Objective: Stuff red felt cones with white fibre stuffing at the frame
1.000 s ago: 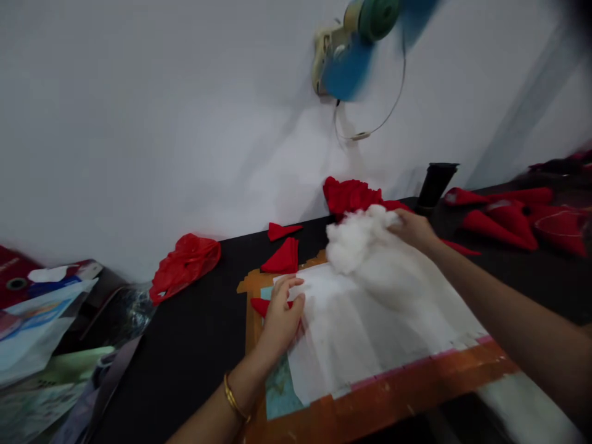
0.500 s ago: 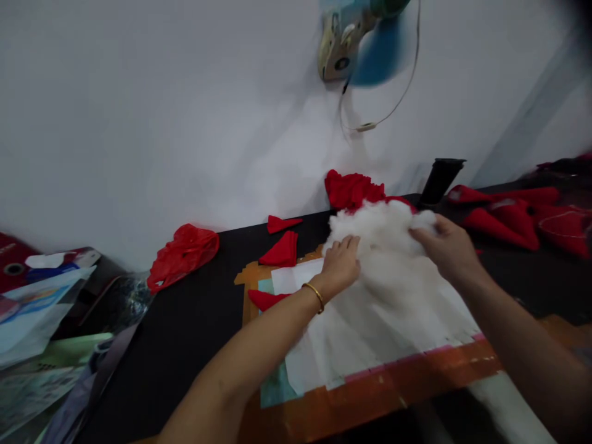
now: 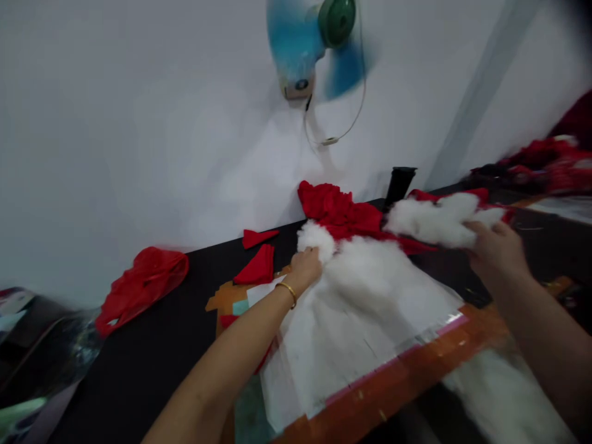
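My right hand (image 3: 500, 248) is closed on a long clump of white fluffy stuffing (image 3: 437, 219), held out to the right above the dark table. My left hand (image 3: 307, 264), with a gold bracelet at the wrist, has its fingers closed on a smaller white tuft (image 3: 316, 239). Between the hands, more loose stuffing (image 3: 370, 268) lies on a white sheet (image 3: 319, 370). Behind it a heap of red fabric (image 3: 335, 209) rests against the wall side.
Red fabric pieces (image 3: 257, 265) and a red plastic bag (image 3: 143, 285) lie on the black tabletop (image 3: 176, 345). A black upright object (image 3: 399, 184) stands at the back. Brown tape (image 3: 370, 404) edges the sheet. A blue fan (image 3: 296, 37) spins on the wall.
My right hand has moved right, pulling a clump of stuffing away from the pile. My left hand has closed on a tuft at the pile's left. The view has turned right.
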Tool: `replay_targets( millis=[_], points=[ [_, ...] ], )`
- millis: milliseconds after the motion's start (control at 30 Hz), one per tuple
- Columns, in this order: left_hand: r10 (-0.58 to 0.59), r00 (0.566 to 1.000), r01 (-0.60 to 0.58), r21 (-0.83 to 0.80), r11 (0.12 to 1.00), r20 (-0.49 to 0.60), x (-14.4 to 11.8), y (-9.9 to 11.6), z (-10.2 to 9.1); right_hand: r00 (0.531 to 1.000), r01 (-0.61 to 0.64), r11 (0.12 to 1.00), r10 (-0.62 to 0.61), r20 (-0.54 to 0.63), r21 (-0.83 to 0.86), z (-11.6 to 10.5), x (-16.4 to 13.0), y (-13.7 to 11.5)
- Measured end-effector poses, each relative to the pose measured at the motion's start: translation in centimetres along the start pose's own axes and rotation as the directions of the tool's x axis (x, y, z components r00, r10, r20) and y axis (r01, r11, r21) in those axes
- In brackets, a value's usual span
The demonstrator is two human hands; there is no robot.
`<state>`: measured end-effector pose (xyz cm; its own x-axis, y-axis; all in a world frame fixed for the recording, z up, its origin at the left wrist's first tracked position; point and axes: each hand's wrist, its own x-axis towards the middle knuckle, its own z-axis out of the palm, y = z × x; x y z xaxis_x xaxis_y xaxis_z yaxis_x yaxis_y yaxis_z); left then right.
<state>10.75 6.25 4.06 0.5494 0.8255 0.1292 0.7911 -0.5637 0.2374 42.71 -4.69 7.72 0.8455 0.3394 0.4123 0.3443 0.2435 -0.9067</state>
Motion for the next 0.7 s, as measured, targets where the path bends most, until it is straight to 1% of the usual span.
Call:
replay_targets(
  millis=[100, 133, 167, 200, 233, 267, 300, 333, 367, 400, 433, 467, 500, 533, 567, 600, 633, 700],
  points=[
    [0.032, 0.990, -0.039, -0.048, 0.998, -0.140, -1.0, 1.6, -1.5, 0.998, -0.051, 0.995, 0.048, 0.036, 0.089, -0.7, -1.5, -1.7],
    [0.044, 0.981, -0.063, -0.095, 0.994, -0.188, -1.6, 2.1, -2.0, 0.997, -0.054, 0.993, 0.048, 0.060, 0.101, -0.7, -2.6, -2.5],
    [0.042, 0.973, -0.087, -0.191, 0.978, -0.227, -2.3, 2.6, -2.5, 0.995, -0.043, 0.994, 0.034, 0.088, 0.100, -0.5, -4.0, -3.3],
    [0.012, 0.970, -0.095, -0.334, 0.938, -0.242, -3.0, 2.9, -2.9, 0.988, -0.013, 0.997, 0.002, 0.152, 0.072, -0.1, -5.8, -4.1],
    [-0.035, 0.975, -0.081, -0.497, 0.864, -0.220, -3.9, 3.0, -3.2, 0.974, 0.050, 0.999, -0.052, 0.220, 0.013, 0.5, -7.8, -4.8],
    [-0.086, 0.984, -0.039, -0.652, 0.758, -0.158, -4.8, 2.9, -3.4, 0.943, 0.169, 0.983, -0.140, 0.302, -0.071, 1.3, -10.2, -5.3],
    [-0.127, 0.990, 0.028, -0.766, 0.643, -0.069, -5.8, 2.5, -3.5, 0.882, 0.307, 0.941, -0.225, 0.414, -0.142, 2.2, -12.8, -5.5],
    [-0.151, 0.988, 0.102, -0.824, 0.558, 0.020, -6.8, 1.9, -3.4, 0.798, 0.426, 0.890, -0.283, 0.532, -0.166, 3.2, -15.6, -5.5],
    [-0.172, 0.982, 0.159, -0.842, 0.515, 0.080, -7.9, 1.1, -3.3, 0.703, 0.488, 0.860, -0.284, 0.652, -0.151, 4.2, -18.4, -5.3],
    [-0.199, 0.974, 0.195, -0.837, 0.512, 0.105, -8.9, 0.1, -3.0, 0.610, 0.507, 0.851, -0.244, 0.754, -0.135, 5.2, -21.1, -4.8],
    [-0.232, 0.967, 0.216, -0.817, 0.534, 0.103, -9.9, -0.9, -2.7, 0.545, 0.501, 0.858, -0.210, 0.811, -0.115, 6.0, -23.5, -4.3],
    [-0.271, 0.959, 0.228, -0.792, 0.567, 0.082, -10.9, -1.9, -2.5, 0.454, 0.481, 0.875, -0.196, 0.869, -0.054, 6.7, -25.4, -3.7],
    [-0.309, 0.950, 0.239, -0.765, 0.598, 0.055, -11.7, -2.9, -2.2, 0.361, 0.452, 0.892, -0.195, 0.912, 0.012, 7.1, -26.8, -3.3],
    [-0.342, 0.939, 0.252, -0.745, 0.618, 0.035, -12.5, -3.8, -1.9, 0.287, 0.419, 0.905, -0.204, 0.936, 0.069, 7.3, -27.4, -3.0],
    [-0.371, 0.928, 0.267, -0.726, 0.634, 0.017, -13.2, -4.5, -1.7, 0.238, 0.395, 0.913, -0.215, 0.947, 0.108, 7.4, -27.3, -2.9],
    [-0.391, 0.920, 0.274, -0.704, 0.655, -0.005, -13.7, -5.1, -1.6, 0.223, 0.388, 0.914, -0.220, 0.950, 0.121, 7.4, -26.5, -3.0],
    [-0.397, 0.917, 0.272, -0.673, 0.688, -0.034, -14.1, -5.5, -1.4, 0.249, 0.404, 0.909, -0.221, 0.943, 0.106, 7.4, -25.2, -3.2],
    [-0.358, 0.929, 0.232, -0.600, 0.765, -0.097, -14.7, -5.8, -1.3, 0.351, 0.496, 0.868, -0.207, 0.913, 0.005, 7.7, -22.0, -3.6]
  ],
)
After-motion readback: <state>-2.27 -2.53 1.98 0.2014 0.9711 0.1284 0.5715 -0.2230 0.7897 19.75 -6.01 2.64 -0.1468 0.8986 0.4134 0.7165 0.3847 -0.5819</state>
